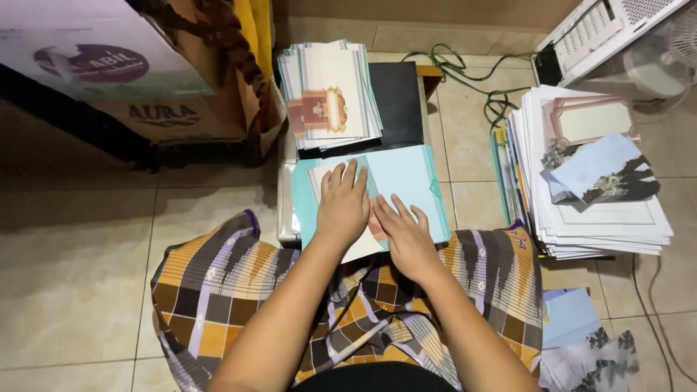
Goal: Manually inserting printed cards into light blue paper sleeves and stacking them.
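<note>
Paper stack (602, 210) right, cardboard boxes (145, 72) left, green cable (472, 72) behind

Lt blue card (406, 185), prob. half-folded

Bare floor tiles (72, 276) lay open to the left. A card stack (330, 94) blocked the front, cardboard boxes (145, 80) the front-left, and a tall paper pile (595, 196) the right.

Your arms: bare to above the elbow, no sleeves, watch or rings showing.
Your left hand (343, 207): bare, ungloved.
Your right hand (406, 236): bare, ungloved.
Your lap: checked wrap (218, 290) in orange, brown, purple, grey.
</note>
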